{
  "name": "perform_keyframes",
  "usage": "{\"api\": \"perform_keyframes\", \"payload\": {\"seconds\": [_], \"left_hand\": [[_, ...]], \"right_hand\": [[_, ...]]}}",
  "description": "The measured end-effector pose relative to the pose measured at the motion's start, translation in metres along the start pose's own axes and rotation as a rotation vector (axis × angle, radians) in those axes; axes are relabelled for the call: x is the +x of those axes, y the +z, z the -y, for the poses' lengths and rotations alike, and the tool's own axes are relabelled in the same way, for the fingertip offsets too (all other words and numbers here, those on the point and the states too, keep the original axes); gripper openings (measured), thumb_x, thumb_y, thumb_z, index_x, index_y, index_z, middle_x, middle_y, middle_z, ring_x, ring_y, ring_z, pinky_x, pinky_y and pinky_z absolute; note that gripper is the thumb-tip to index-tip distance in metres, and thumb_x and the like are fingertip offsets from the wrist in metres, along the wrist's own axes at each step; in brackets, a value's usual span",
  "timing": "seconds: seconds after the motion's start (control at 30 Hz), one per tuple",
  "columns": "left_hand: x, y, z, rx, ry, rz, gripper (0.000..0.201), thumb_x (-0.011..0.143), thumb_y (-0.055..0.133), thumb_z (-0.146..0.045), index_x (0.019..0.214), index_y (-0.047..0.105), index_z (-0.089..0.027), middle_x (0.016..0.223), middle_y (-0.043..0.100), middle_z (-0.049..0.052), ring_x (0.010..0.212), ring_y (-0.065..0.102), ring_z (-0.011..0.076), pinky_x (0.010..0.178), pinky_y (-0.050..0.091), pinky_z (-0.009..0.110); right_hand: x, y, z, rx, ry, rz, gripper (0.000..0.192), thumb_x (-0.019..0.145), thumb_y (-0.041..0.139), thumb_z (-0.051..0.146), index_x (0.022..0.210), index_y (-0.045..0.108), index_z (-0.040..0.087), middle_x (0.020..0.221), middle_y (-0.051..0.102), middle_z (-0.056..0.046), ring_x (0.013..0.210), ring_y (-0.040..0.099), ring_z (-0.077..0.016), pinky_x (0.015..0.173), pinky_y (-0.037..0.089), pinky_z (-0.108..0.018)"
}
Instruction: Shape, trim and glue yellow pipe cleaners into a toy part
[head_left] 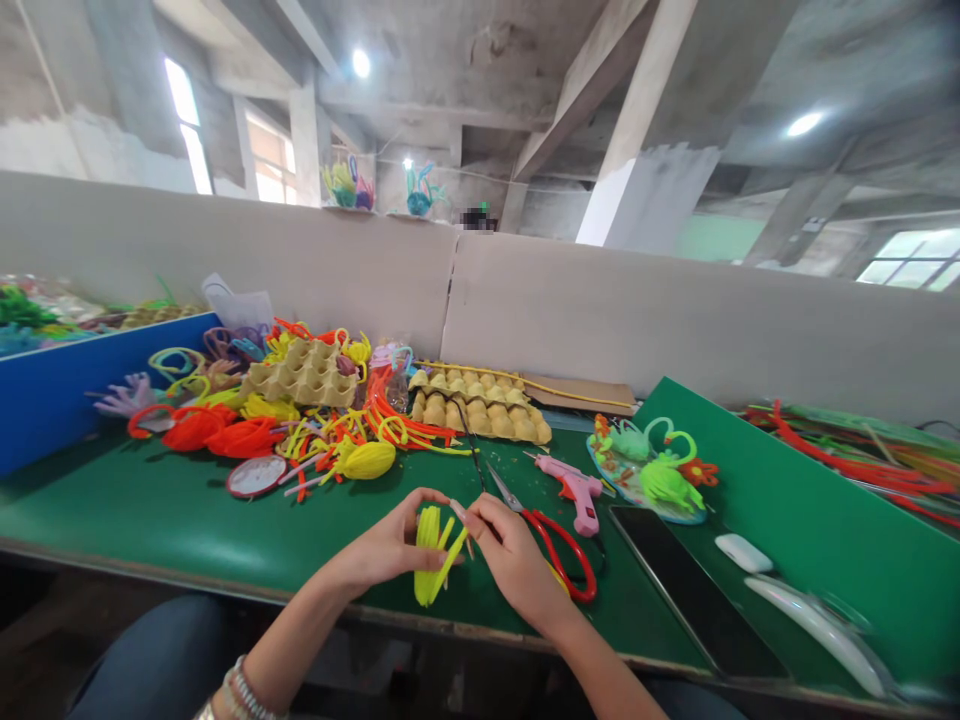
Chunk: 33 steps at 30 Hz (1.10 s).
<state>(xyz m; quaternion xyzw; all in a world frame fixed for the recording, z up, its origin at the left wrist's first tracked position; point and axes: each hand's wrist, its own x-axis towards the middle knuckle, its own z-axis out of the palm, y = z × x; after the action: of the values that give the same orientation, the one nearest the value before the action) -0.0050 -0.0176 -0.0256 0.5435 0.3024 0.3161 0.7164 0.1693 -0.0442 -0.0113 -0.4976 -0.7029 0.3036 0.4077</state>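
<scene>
My left hand (395, 546) is closed around a bundle of bent yellow pipe cleaners (427, 560), held above the table's front edge. Beside it, my right hand (510, 555) pinches a yellow strand at the bundle's right side; the fingertips of both hands nearly meet at the top. Just right of my right hand lie red-handled scissors (561, 555), blades pointing away to the upper left. A pink glue gun (574, 490) rests behind them. Part of the bundle is hidden by my fingers.
Egg cartons (480, 415) stand at the back, with loose pipe cleaners (382, 410) and a finished yellow piece (367, 460) to the left. At right are a phone (694, 590), a tray with fuzzy swans (667, 485) and a green divider (787, 520). A blue divider (97, 390) bounds the left.
</scene>
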Motion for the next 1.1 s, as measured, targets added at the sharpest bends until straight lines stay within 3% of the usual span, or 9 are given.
{"api": "perform_keyframes", "payload": {"seconds": [0.1, 0.2, 0.27, 0.4, 0.57, 0.77, 0.87, 1.0, 1.1], "left_hand": [[-0.002, 0.0, -0.001, 0.087, 0.036, 0.021, 0.057, 0.062, 0.075, -0.026, 0.106, 0.039, -0.019, 0.081, 0.063, 0.001, 0.073, 0.06, 0.0159, 0.065, 0.044, 0.026], [-0.005, 0.001, -0.004, 0.128, 0.033, 0.036, 0.056, 0.064, 0.073, -0.026, 0.107, 0.038, -0.019, 0.085, 0.063, 0.003, 0.076, 0.06, 0.0165, 0.067, 0.044, 0.028], [-0.006, 0.002, -0.004, 0.121, 0.021, 0.037, 0.057, 0.064, 0.073, -0.025, 0.108, 0.037, -0.019, 0.084, 0.063, 0.002, 0.075, 0.06, 0.016, 0.068, 0.045, 0.028], [-0.002, 0.0, -0.002, 0.123, 0.007, 0.009, 0.057, 0.064, 0.073, -0.028, 0.108, 0.039, -0.019, 0.077, 0.062, -0.001, 0.069, 0.059, 0.0143, 0.065, 0.044, 0.027], [0.003, 0.001, -0.002, 0.08, 0.005, -0.099, 0.054, 0.063, 0.073, -0.035, 0.105, 0.044, -0.018, 0.074, 0.063, -0.002, 0.066, 0.057, 0.0137, 0.061, 0.04, 0.024], [0.003, 0.004, -0.009, 0.089, -0.025, -0.237, 0.044, 0.067, 0.068, -0.043, 0.099, 0.054, -0.016, 0.073, 0.067, -0.001, 0.073, 0.056, 0.0143, 0.067, 0.037, 0.024], [0.007, 0.0, -0.006, 0.047, -0.005, -0.295, 0.049, 0.065, 0.069, -0.047, 0.1, 0.054, -0.015, 0.068, 0.066, -0.001, 0.067, 0.054, 0.0133, 0.066, 0.036, 0.024], [0.011, -0.006, -0.001, -0.072, 0.023, -0.372, 0.051, 0.065, 0.07, -0.049, 0.1, 0.054, -0.015, 0.068, 0.064, 0.0, 0.062, 0.053, 0.0126, 0.067, 0.038, 0.027], [0.012, -0.008, 0.0, -0.117, 0.039, -0.392, 0.053, 0.062, 0.073, -0.046, 0.1, 0.054, -0.016, 0.071, 0.064, 0.001, 0.061, 0.052, 0.0121, 0.066, 0.038, 0.028]], "right_hand": [[0.002, 0.004, -0.004, 0.097, 0.09, 0.016, 0.036, 0.082, 0.044, 0.047, 0.058, 0.036, 0.021, 0.058, 0.033, 0.005, 0.056, 0.033, -0.0106, 0.053, 0.027, -0.024], [0.003, 0.007, -0.006, 0.304, 0.256, 0.129, 0.04, 0.078, 0.043, 0.058, 0.06, 0.035, 0.022, 0.051, 0.025, 0.008, 0.047, 0.025, -0.0091, 0.046, 0.021, -0.023], [0.002, 0.007, -0.005, 0.328, 0.265, 0.157, 0.041, 0.078, 0.043, 0.059, 0.062, 0.036, 0.022, 0.052, 0.026, 0.008, 0.047, 0.025, -0.009, 0.045, 0.022, -0.023], [0.002, 0.004, -0.002, 0.094, 0.087, 0.054, 0.039, 0.083, 0.043, 0.051, 0.06, 0.037, 0.021, 0.061, 0.034, 0.005, 0.058, 0.034, -0.0107, 0.053, 0.029, -0.023], [0.003, 0.0, -0.005, -0.024, -0.005, -0.042, 0.038, 0.089, 0.038, 0.046, 0.06, 0.036, 0.021, 0.061, 0.039, 0.004, 0.059, 0.041, -0.0114, 0.057, 0.034, -0.023], [0.005, -0.022, -0.012, -0.27, -0.028, -0.188, 0.032, 0.091, 0.03, 0.044, 0.072, 0.044, 0.022, 0.071, 0.049, 0.001, 0.064, 0.048, -0.0136, 0.06, 0.038, -0.025], [0.005, -0.043, -0.025, -0.617, 0.072, -0.268, 0.027, 0.081, 0.047, 0.047, 0.07, 0.042, 0.023, 0.073, 0.052, -0.001, 0.069, 0.051, -0.0172, 0.061, 0.037, -0.028], [0.0, -0.061, -0.042, -0.743, 0.249, -0.048, 0.032, 0.066, 0.062, 0.046, 0.071, 0.039, 0.023, 0.073, 0.054, -0.002, 0.073, 0.054, -0.0198, 0.062, 0.038, -0.028], [-0.004, -0.066, -0.041, -0.77, 0.336, 0.04, 0.032, 0.061, 0.063, 0.037, 0.078, 0.04, 0.022, 0.084, 0.056, -0.005, 0.077, 0.055, -0.0197, 0.061, 0.038, -0.026]]}}
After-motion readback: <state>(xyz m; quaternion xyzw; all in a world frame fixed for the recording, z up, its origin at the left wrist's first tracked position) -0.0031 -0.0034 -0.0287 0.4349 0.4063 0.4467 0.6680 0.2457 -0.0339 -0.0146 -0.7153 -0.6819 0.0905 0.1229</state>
